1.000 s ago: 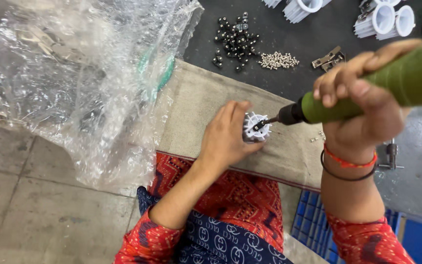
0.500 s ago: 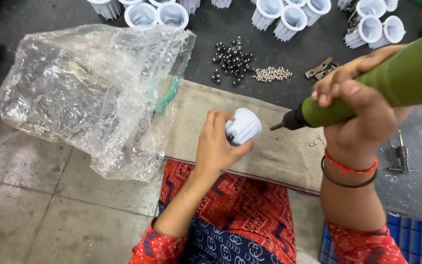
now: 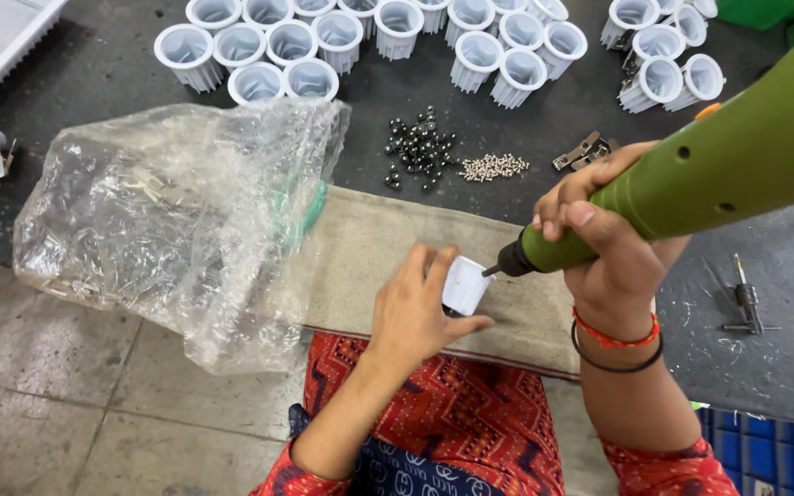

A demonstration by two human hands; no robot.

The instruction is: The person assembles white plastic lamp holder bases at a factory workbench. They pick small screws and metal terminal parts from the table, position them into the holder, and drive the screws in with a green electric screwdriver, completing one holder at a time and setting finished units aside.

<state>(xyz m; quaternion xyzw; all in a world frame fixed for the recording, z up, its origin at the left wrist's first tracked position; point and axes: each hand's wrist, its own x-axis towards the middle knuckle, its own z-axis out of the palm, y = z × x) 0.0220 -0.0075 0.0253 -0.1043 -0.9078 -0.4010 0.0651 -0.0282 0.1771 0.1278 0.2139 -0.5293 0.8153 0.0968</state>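
Observation:
My left hand grips a small white finned plastic housing and presses it on a beige cloth pad over my lap. My right hand is wrapped around a green electric screwdriver. Its dark tip touches the right side of the housing.
Several white finned housings stand in groups on the dark mat at the top. A pile of small black parts, silver screws and metal clips lie beyond the pad. A crumpled clear plastic bag sits left. A loose metal bit lies right.
The view has tilted up, so more housings show at the top. My left hand has turned the housing, and the screwdriver tip has come back against its side.

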